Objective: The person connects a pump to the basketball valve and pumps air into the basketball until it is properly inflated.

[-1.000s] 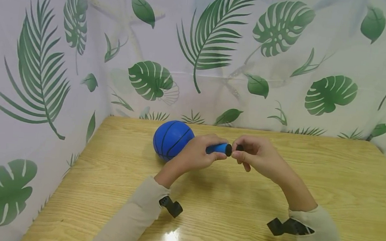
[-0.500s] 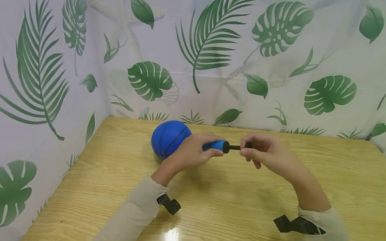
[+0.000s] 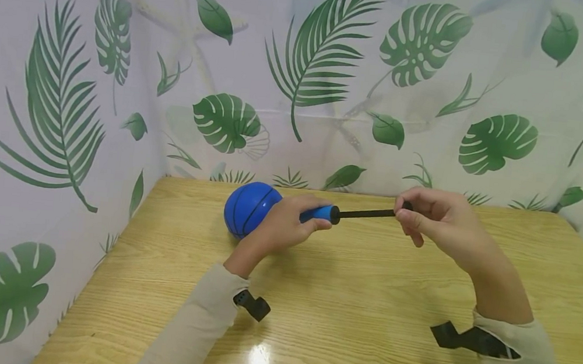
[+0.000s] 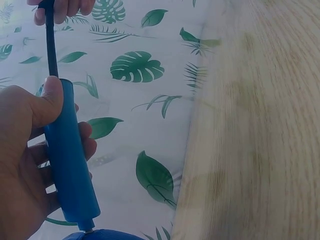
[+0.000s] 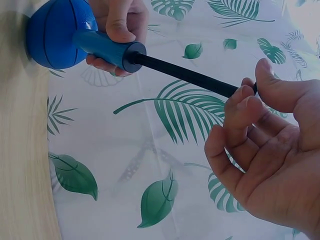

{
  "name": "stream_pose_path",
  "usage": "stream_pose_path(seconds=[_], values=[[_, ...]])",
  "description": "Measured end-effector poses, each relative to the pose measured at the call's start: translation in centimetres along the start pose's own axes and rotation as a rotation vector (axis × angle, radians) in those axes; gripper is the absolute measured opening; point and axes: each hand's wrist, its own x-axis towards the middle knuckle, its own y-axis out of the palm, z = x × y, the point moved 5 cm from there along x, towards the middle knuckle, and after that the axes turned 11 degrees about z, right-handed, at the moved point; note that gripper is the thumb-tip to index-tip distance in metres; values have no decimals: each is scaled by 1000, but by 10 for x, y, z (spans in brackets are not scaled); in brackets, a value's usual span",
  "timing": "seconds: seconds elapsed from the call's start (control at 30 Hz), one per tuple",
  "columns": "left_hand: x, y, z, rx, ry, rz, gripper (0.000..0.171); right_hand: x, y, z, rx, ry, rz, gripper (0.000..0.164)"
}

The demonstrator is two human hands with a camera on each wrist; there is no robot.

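Observation:
A small blue hand pump is gripped round its barrel by my left hand. In the left wrist view its nozzle end meets the top of a blue ball with black seams. My right hand pinches the black handle at the far end of the pump's rod, which stands well out of the barrel. The ball rests on the table at the left, partly hidden behind my left hand. Fingers of my right hand cover most of the handle.
The wooden table reaches back to a white wall covering with green leaf prints. A second leaf-printed sheet borders the table on the left. Each wrist carries a black camera mount.
My right hand has moved right and slightly up, drawing the pump rod out of the barrel. My left hand, with the barrel, and the ball have shifted a little left.

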Motion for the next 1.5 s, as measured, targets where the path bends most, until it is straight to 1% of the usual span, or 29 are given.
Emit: stream_pose_path(seconds=[0.17,0.3,0.6,0.77,0.93,1.17,1.33,1.5], values=[[0,1,0,15,-12,3,48,2,3,-2,2,17,11,6],[0,2,0,28,-21,6,49,4,5,-3,10,5,18,4],[1,3,-3,42,13,-2,48,6,8,-5,28,-8,21,4],[2,6,-8,42,44,4,48,14,18,-10,48,-16,53,6],[3,10,-12,51,68,7,45,22,32,-18,63,15,76,10],[3,15,-13,49,107,13,41,32,50,-31,94,57,96,11],[2,15,-14,69,108,23,39,36,57,-34,94,71,107,10],[2,15,-15,106,94,22,41,37,58,-35,86,97,124,10]])
